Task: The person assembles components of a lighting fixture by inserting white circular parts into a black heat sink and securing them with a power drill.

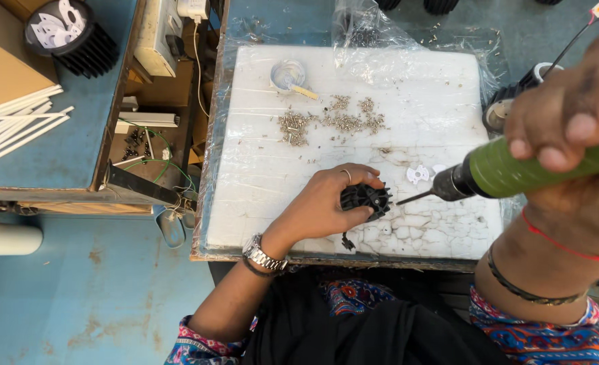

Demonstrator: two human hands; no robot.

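My left hand [326,203] grips a small black finned part [367,198] and presses it onto the white cracked board [265,176] near its front edge. A short black wire hangs from the part toward me. My right hand [569,118] holds a green electric screwdriver [515,169] close to the camera at the right. Its bit [414,197] points left and stops just short of the part's right side. A pile of small metal screws [333,123] lies on the board beyond my left hand. A small white plastic piece [417,174] rests beside the screwdriver's chuck.
A small clear cup [287,73] with a stick stands at the board's far left. Crumpled clear plastic [373,30] lies behind. On the blue table at left are white strips [15,125] and a black finned housing [76,37]. Another dark round part [509,105] sits at the board's right edge.
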